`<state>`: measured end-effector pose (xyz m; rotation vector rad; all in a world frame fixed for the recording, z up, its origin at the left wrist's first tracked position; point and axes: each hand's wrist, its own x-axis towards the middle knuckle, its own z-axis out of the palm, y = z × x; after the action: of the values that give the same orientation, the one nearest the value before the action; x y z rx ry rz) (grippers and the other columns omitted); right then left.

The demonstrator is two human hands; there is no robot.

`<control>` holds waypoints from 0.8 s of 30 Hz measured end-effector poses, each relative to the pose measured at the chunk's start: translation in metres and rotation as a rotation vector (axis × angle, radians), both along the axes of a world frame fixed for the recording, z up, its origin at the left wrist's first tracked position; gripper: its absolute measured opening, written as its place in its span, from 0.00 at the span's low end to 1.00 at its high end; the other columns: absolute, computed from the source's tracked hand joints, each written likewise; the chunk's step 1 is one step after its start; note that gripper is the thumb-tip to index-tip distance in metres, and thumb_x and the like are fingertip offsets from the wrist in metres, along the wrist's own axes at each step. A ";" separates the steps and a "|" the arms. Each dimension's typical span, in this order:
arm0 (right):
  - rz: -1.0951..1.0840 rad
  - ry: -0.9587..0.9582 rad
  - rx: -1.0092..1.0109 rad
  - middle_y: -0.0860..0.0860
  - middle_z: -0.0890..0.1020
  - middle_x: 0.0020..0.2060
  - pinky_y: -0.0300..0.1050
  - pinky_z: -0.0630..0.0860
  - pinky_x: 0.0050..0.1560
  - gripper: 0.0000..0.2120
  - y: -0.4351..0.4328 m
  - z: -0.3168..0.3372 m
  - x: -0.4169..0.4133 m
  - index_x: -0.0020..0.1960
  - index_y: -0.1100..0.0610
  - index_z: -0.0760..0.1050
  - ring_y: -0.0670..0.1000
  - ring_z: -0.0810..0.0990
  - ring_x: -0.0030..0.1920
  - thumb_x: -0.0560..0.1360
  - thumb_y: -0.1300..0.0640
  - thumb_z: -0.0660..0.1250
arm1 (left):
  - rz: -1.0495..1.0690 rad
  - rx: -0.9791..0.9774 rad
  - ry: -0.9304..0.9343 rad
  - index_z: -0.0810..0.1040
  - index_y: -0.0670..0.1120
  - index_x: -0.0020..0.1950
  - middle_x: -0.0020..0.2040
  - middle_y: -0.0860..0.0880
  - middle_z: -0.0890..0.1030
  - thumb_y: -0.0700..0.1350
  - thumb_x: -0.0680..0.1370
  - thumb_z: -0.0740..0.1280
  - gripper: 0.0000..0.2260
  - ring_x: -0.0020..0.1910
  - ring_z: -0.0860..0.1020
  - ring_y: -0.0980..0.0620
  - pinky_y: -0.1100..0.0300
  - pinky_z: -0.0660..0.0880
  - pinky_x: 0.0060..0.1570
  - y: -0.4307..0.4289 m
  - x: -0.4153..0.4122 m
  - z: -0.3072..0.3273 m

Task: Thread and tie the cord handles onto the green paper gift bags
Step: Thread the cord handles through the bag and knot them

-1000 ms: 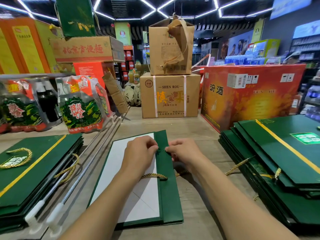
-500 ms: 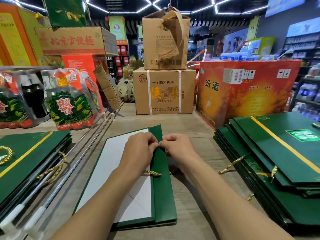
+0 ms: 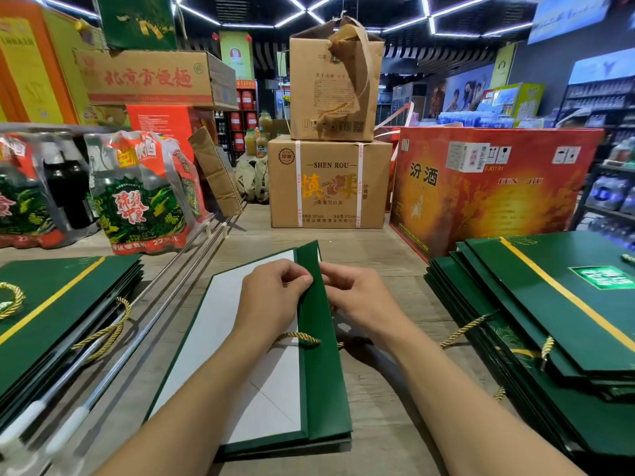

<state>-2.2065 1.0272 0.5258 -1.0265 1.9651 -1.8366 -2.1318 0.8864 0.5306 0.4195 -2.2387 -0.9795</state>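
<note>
A flat green paper gift bag (image 3: 326, 389) lies on the wooden table in front of me, its white inner side facing up and its green top flap raised. My left hand (image 3: 275, 300) pinches the flap's far end from the white side. My right hand (image 3: 357, 297) meets it from the other side, fingers curled at the same spot. A gold cord (image 3: 299, 338) passes through the flap nearer to me and runs under my left wrist. What my fingertips hold is hidden.
Stacks of green bags lie at the left (image 3: 58, 321) and the right (image 3: 549, 321), both with gold cords. Two metal rods (image 3: 147, 310) run along the left. Cartons (image 3: 330, 183), a red box (image 3: 491, 187) and bottle packs (image 3: 137, 194) stand behind.
The view shifted slightly. Both hands stay together at the flap's far end, and the flap now stands a little more upright between them.
</note>
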 end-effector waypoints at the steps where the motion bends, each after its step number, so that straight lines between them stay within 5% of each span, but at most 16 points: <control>1: -0.008 0.037 0.007 0.49 0.88 0.50 0.52 0.85 0.49 0.16 -0.001 -0.002 0.001 0.66 0.52 0.81 0.53 0.87 0.51 0.80 0.63 0.70 | -0.015 0.058 -0.003 0.86 0.51 0.47 0.42 0.55 0.85 0.46 0.78 0.73 0.03 0.44 0.81 0.58 0.64 0.77 0.43 -0.001 -0.001 -0.001; 3: -0.059 0.122 0.037 0.48 0.88 0.49 0.49 0.85 0.48 0.15 -0.004 -0.006 0.000 0.66 0.52 0.81 0.50 0.87 0.49 0.80 0.61 0.70 | -0.043 0.115 -0.007 0.87 0.51 0.45 0.40 0.55 0.85 0.46 0.77 0.74 0.02 0.44 0.83 0.55 0.55 0.81 0.48 -0.003 -0.001 -0.003; 8: -0.117 0.207 0.089 0.47 0.88 0.47 0.52 0.85 0.49 0.12 -0.006 -0.009 -0.001 0.63 0.48 0.83 0.47 0.87 0.47 0.82 0.57 0.68 | -0.043 0.071 -0.030 0.86 0.52 0.47 0.42 0.56 0.84 0.45 0.78 0.73 0.02 0.45 0.82 0.58 0.63 0.78 0.46 -0.001 0.001 -0.002; 13: -0.133 0.204 0.180 0.45 0.88 0.45 0.59 0.84 0.50 0.14 -0.006 -0.009 -0.002 0.58 0.38 0.83 0.50 0.87 0.48 0.83 0.56 0.65 | -0.069 0.063 -0.097 0.85 0.50 0.54 0.48 0.54 0.85 0.43 0.79 0.72 0.05 0.50 0.82 0.55 0.54 0.80 0.55 -0.002 0.000 -0.004; 20: -0.077 0.039 0.208 0.58 0.87 0.44 0.48 0.82 0.39 0.12 -0.004 -0.009 -0.002 0.57 0.53 0.84 0.61 0.86 0.43 0.85 0.56 0.61 | -0.097 0.198 -0.117 0.82 0.48 0.49 0.42 0.49 0.82 0.42 0.82 0.67 0.06 0.42 0.79 0.50 0.53 0.79 0.46 -0.003 -0.001 -0.007; 24: -0.127 -0.035 0.229 0.53 0.82 0.33 0.40 0.76 0.33 0.19 -0.004 -0.007 -0.003 0.44 0.60 0.80 0.48 0.81 0.33 0.84 0.48 0.61 | -0.183 0.435 -0.093 0.82 0.44 0.47 0.43 0.43 0.82 0.38 0.82 0.66 0.06 0.39 0.79 0.49 0.52 0.82 0.48 -0.003 0.001 -0.008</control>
<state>-2.2092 1.0230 0.5187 -0.8128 2.2029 -1.6278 -2.1307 0.8835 0.5224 0.4597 -2.1666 -1.5832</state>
